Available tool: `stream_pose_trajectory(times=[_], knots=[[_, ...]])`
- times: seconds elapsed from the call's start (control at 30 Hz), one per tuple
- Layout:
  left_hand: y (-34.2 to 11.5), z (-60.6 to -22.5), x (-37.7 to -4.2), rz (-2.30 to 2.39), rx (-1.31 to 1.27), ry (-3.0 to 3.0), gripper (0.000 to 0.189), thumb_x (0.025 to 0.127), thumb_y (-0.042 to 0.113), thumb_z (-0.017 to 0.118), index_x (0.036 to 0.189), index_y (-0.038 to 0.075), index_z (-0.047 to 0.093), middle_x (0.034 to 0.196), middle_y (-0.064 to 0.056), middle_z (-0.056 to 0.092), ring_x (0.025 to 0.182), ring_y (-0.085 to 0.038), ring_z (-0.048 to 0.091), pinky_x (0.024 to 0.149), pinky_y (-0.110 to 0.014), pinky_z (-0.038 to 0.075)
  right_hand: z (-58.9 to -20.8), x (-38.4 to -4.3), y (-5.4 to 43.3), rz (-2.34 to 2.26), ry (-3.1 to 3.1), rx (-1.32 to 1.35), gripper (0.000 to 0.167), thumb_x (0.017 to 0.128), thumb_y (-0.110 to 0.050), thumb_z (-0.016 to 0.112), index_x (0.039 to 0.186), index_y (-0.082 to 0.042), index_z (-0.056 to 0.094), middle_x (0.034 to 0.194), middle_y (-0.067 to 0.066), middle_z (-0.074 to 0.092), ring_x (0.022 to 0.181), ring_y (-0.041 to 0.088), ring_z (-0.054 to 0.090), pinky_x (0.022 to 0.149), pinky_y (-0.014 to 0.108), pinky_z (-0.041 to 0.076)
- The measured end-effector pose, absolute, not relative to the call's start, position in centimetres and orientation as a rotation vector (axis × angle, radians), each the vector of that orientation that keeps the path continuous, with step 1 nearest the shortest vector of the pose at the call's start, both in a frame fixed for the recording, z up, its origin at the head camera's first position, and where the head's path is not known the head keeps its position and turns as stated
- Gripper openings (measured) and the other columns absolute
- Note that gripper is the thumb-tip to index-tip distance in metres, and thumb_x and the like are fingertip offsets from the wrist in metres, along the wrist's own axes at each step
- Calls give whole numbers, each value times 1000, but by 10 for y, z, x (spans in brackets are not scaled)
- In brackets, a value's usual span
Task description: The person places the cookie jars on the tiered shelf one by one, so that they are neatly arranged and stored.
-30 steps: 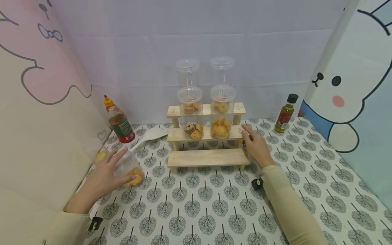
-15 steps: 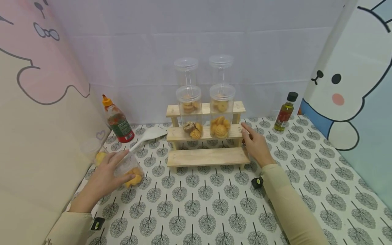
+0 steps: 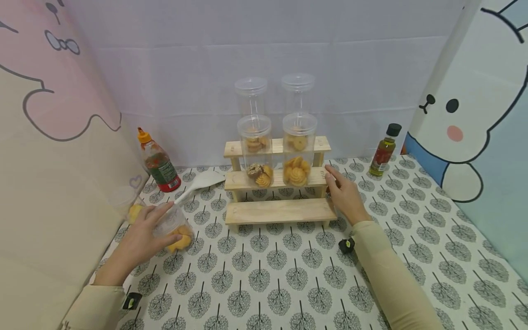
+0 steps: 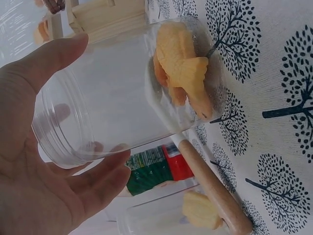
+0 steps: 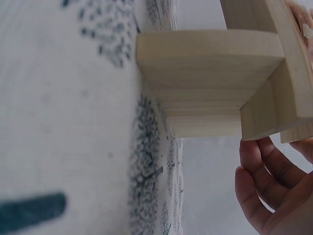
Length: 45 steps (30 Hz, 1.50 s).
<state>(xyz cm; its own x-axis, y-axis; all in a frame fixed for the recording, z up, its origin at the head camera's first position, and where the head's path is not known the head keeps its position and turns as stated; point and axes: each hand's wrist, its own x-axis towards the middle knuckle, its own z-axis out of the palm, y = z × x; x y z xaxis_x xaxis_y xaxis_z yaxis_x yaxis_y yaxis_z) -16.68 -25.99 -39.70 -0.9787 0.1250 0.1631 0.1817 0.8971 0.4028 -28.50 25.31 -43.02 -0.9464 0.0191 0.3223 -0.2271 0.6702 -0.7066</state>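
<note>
My left hand [image 3: 144, 236] grips a clear plastic jar [image 4: 117, 93] near its ridged top end, thumb on one side and fingers on the other. Orange-yellow, fish-shaped snacks [image 4: 181, 63] lie at its bottom. At the right end of the three-tier wooden shelf [image 3: 280, 211], the fingertips of my right hand [image 3: 345, 195] touch the wood; the right wrist view shows them against a leg [image 5: 264, 110]. Two lidded jars with cookies, left [image 3: 255, 151] and right [image 3: 299, 151], stand on the middle tier. Behind them, two more jars [image 3: 252, 98] stand on the top tier.
Left of the shelf are a red sauce bottle [image 3: 162, 167] and a white spatula [image 3: 206, 179], its handle [image 4: 210, 183] close to the held jar. Another jar holding a yellow piece [image 3: 134, 211] stands by the left wall. An oil bottle [image 3: 382, 153] is at the back right.
The head view has shifted slightly since one second ago. Both hands, the gripped jar and the shelf stay in place.
</note>
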Motion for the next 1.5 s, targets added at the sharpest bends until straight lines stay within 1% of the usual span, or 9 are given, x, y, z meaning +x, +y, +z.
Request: stream_pose_trajectory(times=[0.23, 0.3, 0.5, 0.67, 0.83, 0.97, 1.17, 1.37, 1.5], knots=[[-261, -398, -167, -653, -224, -2926, 91, 81, 54, 78, 156, 25, 35, 148, -34, 29, 112, -61, 51, 79, -75, 47, -431, -286, 254, 1173, -2579, 169, 53, 104, -56, 34, 152, -33, 42, 108, 19, 71, 92, 31, 69, 87, 54, 53], [-261, -398, -167, -656, -224, -2927, 91, 81, 54, 78, 156, 25, 35, 148, -34, 29, 113, -61, 51, 79, -76, 47, -431, -286, 254, 1163, -2579, 172, 54, 104, -56, 33, 152, -33, 42, 105, 19, 71, 90, 30, 68, 85, 53, 53], [-260, -397, -167, -663, -209, -2937, 92, 81, 56, 78, 156, 26, 35, 149, -33, 28, 112, -61, 51, 77, -74, 48, -431, -285, 254, 1156, -2580, 172, 55, 104, -57, 33, 152, -32, 42, 83, 12, 66, 75, 24, 61, 69, 40, 49], [-259, -396, -166, -674, -187, -2937, 92, 80, 57, 77, 156, 27, 34, 150, -32, 27, 113, -61, 50, 78, -74, 48, -432, -286, 254, 1151, -2578, 177, 55, 105, -56, 32, 152, -32, 42, 84, 11, 66, 75, 22, 61, 68, 37, 49], [-258, -393, -165, -679, -186, -2914, 92, 80, 55, 78, 156, 26, 34, 151, -29, 26, 118, -60, 45, 81, -77, 45, -432, -285, 254, 1157, -2571, 179, 55, 104, -57, 33, 152, -32, 43, 77, 9, 62, 70, 22, 57, 62, 37, 46], [-252, -388, -165, -660, -193, -2892, 93, 79, 57, 78, 156, 31, 34, 150, -29, 28, 120, -58, 45, 81, -76, 45, -432, -285, 254, 1163, -2571, 188, 54, 105, -56, 33, 152, -32, 43, 76, 8, 62, 67, 22, 57, 59, 36, 45], [-236, -376, -167, -686, -250, -2862, 91, 78, 59, 78, 154, 37, 36, 150, -27, 31, 117, -55, 50, 81, -75, 47, -432, -285, 254, 1172, -2590, 178, 53, 104, -56, 33, 152, -34, 41, 77, 9, 63, 69, 22, 58, 62, 36, 46], [-211, -363, -175, -721, -361, -2834, 88, 78, 57, 79, 153, 32, 40, 149, -24, 33, 114, -50, 55, 81, -68, 51, -432, -285, 254, 1162, -2588, 174, 53, 105, -56, 33, 152, -34, 41, 80, 9, 64, 72, 21, 59, 65, 37, 47], [-192, -359, -182, -771, -432, -2826, 86, 78, 53, 81, 152, 32, 42, 149, -20, 33, 118, -47, 52, 86, -67, 50, -433, -286, 254, 1164, -2581, 182, 53, 105, -56, 33, 152, -33, 42, 76, 8, 63, 67, 22, 57, 58, 36, 45]])
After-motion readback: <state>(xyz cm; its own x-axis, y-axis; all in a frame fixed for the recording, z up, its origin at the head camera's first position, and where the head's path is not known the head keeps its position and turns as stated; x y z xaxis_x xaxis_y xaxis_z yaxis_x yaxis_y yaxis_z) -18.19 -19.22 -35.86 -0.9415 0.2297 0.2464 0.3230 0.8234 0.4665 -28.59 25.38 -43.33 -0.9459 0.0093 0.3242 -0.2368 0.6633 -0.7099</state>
